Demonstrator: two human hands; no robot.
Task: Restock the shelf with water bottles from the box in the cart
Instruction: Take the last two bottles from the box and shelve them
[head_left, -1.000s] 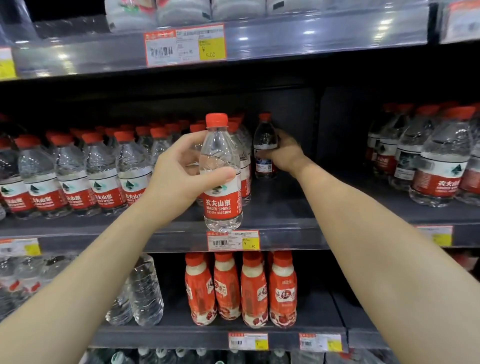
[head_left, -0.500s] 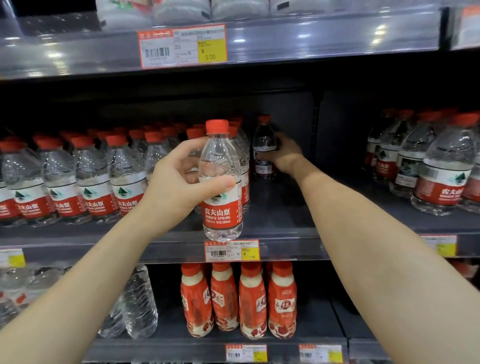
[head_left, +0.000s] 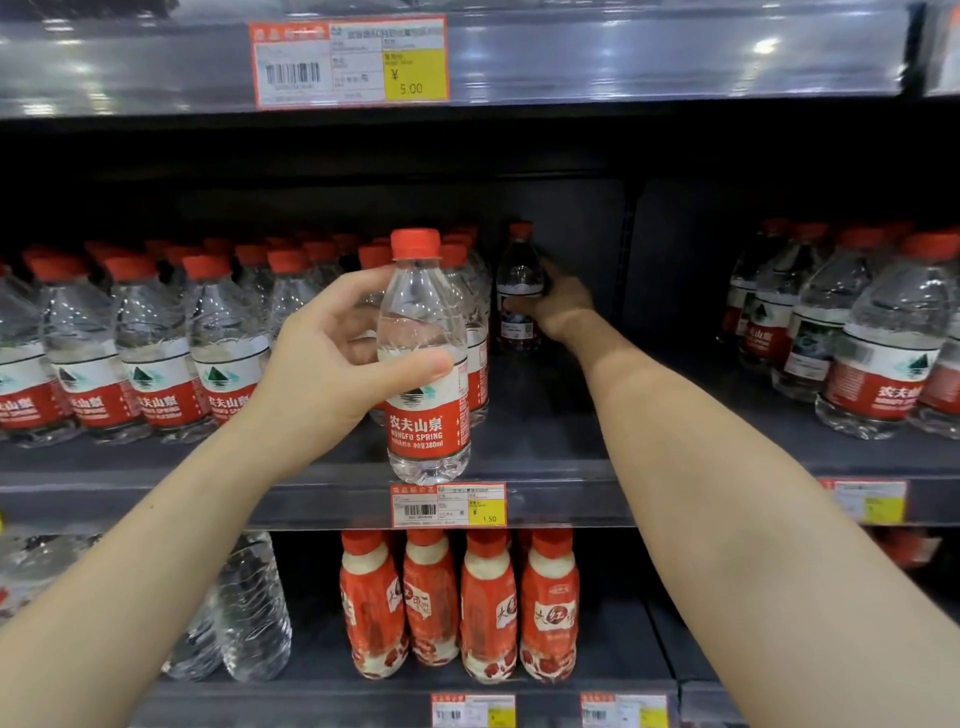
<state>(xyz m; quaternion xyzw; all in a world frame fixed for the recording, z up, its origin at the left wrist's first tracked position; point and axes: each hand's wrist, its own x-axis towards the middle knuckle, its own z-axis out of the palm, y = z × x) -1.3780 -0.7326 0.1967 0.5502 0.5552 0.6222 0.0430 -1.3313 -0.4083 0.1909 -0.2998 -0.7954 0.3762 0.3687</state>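
My left hand (head_left: 332, 358) grips a clear water bottle (head_left: 427, 364) with a red cap and red label, upright in front of the middle shelf's front edge (head_left: 545, 499). My right hand (head_left: 558, 306) reaches deep into the shelf and holds a second water bottle (head_left: 517, 291), which stands upright at the back in shadow. Rows of the same red-capped bottles (head_left: 156, 353) fill the shelf to the left of both hands. The box and the cart are out of view.
A bare dark stretch of shelf (head_left: 665, 405) lies between my right arm and larger red-capped bottles (head_left: 852, 338) at the right. Red drink bottles (head_left: 457, 603) and clear bottles (head_left: 249, 613) stand on the shelf below. Price tags (head_left: 448, 504) line the shelf edges.
My right hand has pushed its bottle further back into the shelf. My left hand keeps its bottle at about the same spot. The view has tilted up slightly.
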